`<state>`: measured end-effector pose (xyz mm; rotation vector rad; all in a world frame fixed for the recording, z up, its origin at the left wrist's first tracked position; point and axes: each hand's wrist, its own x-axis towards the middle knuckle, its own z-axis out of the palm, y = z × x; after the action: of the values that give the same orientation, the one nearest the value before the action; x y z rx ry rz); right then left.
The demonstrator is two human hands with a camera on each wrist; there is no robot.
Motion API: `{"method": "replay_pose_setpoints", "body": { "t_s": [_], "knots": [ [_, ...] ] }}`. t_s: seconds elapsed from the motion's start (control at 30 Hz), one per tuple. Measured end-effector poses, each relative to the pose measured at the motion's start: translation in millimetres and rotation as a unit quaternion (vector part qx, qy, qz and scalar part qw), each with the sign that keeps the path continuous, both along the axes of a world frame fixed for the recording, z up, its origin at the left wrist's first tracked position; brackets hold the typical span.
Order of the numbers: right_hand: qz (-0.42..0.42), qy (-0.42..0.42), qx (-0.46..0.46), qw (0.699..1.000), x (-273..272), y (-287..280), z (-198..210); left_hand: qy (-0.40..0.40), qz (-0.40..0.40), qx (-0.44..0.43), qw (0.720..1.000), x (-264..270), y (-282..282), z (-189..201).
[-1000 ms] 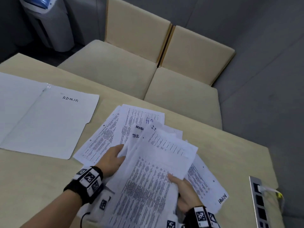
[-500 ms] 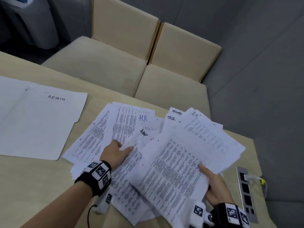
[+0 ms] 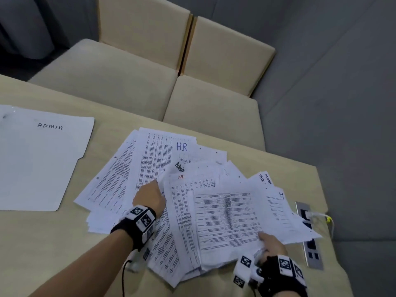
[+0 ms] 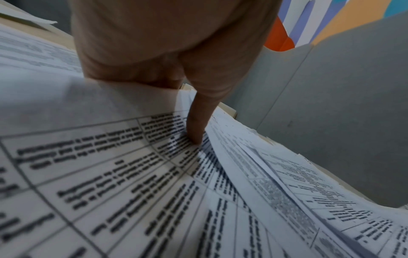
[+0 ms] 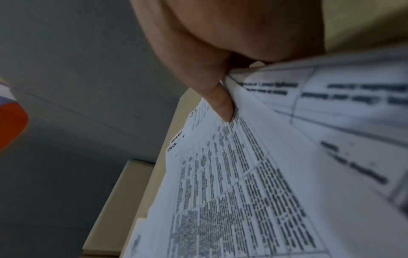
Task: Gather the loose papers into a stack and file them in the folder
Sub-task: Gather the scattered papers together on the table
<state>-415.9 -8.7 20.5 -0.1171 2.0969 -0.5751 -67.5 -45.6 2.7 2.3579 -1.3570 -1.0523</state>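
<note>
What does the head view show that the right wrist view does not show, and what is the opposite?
Only the head view shows the folder marked ADMIN, the left hand among the sheets, the page marked H.R., and the socket panel in the table.

Only the right wrist view shows the thumb pinching the sheets' edge, and an orange shape at the left border.

Both show the right hand holding the papers.
</note>
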Motion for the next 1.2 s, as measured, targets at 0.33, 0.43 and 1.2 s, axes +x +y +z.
{"method": "replay_pose_setpoints", "body": {
  "t_s": [0.33, 0.43, 1.2],
  "knots": [
    [0.246, 0.254, -0.263, 0.897, 18.0, -28.8, 168.0, 0.037, 0.007, -0.002, 0.999, 30.5, 5.3, 1.6],
    [0.408, 0.201, -0.263, 0.851, 6.8, -28.7, 234.0, 0.032, 0.013, -0.007, 0.999, 35.3, 5.1, 8.0],
    [0.237, -0.147, -0.178, 0.944, 31.6, -112.7, 90.3, 0.247, 0.297, -0.093, 0.918, 34.7, 27.8, 15.8]
  ]
}}
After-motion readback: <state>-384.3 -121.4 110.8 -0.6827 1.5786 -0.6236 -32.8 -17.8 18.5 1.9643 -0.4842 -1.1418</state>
